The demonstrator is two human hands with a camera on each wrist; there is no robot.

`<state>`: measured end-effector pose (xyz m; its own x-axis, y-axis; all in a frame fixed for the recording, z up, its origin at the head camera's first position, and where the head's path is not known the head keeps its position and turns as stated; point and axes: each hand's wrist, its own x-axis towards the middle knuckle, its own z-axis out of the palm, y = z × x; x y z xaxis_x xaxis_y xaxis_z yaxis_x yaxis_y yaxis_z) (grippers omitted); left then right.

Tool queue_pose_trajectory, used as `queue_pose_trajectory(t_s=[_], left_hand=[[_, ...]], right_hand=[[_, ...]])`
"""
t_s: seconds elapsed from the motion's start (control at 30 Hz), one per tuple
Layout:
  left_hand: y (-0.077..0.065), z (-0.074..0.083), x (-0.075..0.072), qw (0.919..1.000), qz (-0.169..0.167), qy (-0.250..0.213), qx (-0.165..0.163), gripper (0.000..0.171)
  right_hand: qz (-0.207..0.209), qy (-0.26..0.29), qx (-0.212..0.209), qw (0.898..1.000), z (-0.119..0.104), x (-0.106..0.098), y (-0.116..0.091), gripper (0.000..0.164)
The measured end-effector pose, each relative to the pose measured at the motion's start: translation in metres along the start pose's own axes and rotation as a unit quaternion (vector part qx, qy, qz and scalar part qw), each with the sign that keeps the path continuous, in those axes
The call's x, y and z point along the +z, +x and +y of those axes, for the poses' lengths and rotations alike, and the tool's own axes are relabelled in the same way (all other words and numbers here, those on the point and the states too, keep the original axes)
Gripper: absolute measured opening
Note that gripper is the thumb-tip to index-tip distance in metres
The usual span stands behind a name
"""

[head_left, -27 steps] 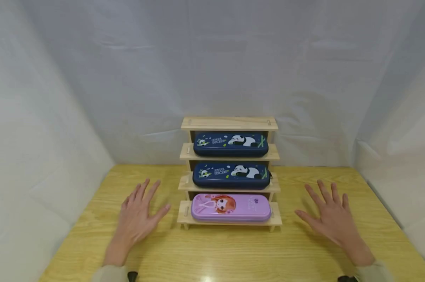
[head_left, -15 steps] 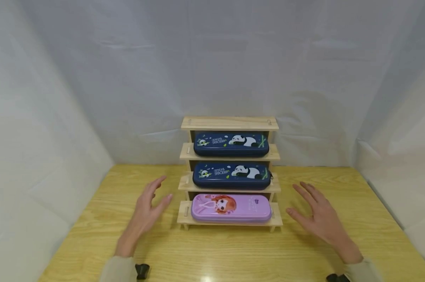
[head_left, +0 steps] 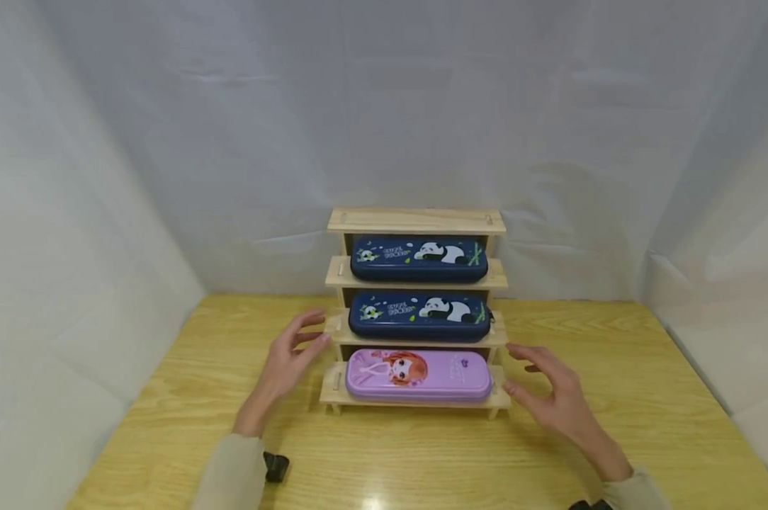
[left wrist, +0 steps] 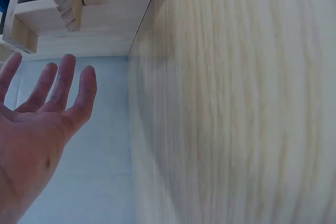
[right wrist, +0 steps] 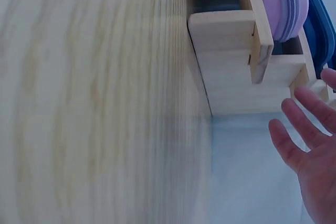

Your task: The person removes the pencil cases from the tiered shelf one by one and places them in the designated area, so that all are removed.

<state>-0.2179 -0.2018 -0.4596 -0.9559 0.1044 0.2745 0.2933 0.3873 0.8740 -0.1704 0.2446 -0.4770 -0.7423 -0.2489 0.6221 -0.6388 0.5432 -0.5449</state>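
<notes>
A stepped wooden rack (head_left: 414, 221) stands at the back middle of the table. A purple pencil case (head_left: 417, 375) lies on its lowest step, with two dark blue panda cases (head_left: 419, 316) (head_left: 419, 259) on the steps above. My left hand (head_left: 293, 353) hovers just left of the rack, fingers spread and holding nothing; its palm (left wrist: 37, 129) shows in the left wrist view below the rack's end (left wrist: 63, 3). My right hand (head_left: 543, 388) hovers just right of the lowest step, fingers relaxed and empty. In the right wrist view its fingers (right wrist: 310, 135) are near the rack's side (right wrist: 231, 61).
The yellow wooden table (head_left: 409, 460) is enclosed by white cloth walls (head_left: 78, 212) at the back and both sides. Dark wrist devices (head_left: 274, 466) peek from the sleeves at the bottom edge.
Both hands have lifted off the table and moved inward toward the two ends of the rack. The cases have not moved.
</notes>
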Motion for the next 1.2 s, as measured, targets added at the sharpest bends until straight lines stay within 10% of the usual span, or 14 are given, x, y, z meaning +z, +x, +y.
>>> queue_pose_trajectory(t_s=[0.67, 1.2], left_hand=[[0.025, -0.005, 0.013, 0.988, -0.049, -0.131, -0.064, 0.044], [0.027, -0.01, 0.016, 0.9835, -0.049, -0.152, -0.085, 0.045]], right_hand=[[-0.055, 0.014, -0.005, 0.998, -0.008, 0.023, 0.007, 0.06], [-0.082, -0.008, 0.05, 0.995, -0.016, 0.023, 0.011, 0.056]])
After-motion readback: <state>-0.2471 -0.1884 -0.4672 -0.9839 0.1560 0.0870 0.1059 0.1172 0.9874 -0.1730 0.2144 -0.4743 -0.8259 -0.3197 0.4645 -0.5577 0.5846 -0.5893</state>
